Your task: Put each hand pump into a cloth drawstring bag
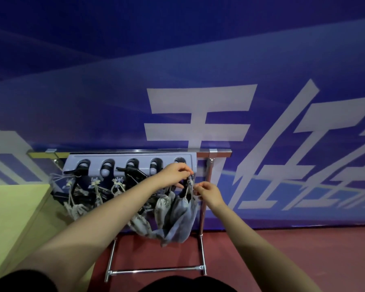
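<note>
At the right end of the grey wall rack (131, 160), a grey cloth drawstring bag (180, 220) hangs bulging; left hand (175, 171) and right hand (209, 191) pinch its cords. Patterned bags (161, 207) crowd beside it; chrome stand (204, 186) behind.

— The rack frame (205, 186)?
— Shiny chromed metal. The holder panel (129, 160) on it looks like smooth grey plastic.
— And the drawstring bags (180, 213)?
— Soft matt cloth, with rough cord drawstrings (96, 186).

pump (185, 187) mostly hidden — bag (181, 218) blurred
</note>
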A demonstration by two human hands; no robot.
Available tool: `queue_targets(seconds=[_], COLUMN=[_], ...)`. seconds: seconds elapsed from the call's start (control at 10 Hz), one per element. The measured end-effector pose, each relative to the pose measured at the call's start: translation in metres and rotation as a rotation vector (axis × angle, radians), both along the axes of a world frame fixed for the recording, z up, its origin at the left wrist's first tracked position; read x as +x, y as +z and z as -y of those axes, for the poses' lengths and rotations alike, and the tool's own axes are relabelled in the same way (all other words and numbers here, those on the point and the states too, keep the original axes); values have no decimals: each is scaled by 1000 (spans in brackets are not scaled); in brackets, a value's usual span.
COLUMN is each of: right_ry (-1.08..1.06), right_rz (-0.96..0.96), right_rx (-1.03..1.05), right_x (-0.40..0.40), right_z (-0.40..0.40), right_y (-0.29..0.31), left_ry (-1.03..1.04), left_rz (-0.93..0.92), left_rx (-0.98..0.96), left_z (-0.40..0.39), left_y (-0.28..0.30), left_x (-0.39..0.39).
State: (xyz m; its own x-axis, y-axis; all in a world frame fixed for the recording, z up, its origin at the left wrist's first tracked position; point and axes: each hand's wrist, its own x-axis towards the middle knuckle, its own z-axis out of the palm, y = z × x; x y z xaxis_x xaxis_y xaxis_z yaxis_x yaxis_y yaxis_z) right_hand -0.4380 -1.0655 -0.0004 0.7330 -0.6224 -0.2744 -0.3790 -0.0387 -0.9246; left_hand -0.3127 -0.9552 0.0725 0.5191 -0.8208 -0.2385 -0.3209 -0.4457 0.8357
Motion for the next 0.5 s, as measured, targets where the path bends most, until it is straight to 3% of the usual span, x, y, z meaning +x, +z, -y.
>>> queue_targets(seconds=[0.2, 0.3, 0.5], right_ry=[58, 16, -114], right_rz=[4, 17, 81], right_rx=[57, 52, 44], right_x=[-1, 1, -5], right_z=[-11, -14, -8], right_y=[1, 2, 21], left_ry=[-123, 4, 136], left_rz=[189, 9, 18], left_rx=[53, 1, -108], left_z=[-13, -18, -27], left_y=[-16, -11, 7], left_x=[-7, -8, 4])
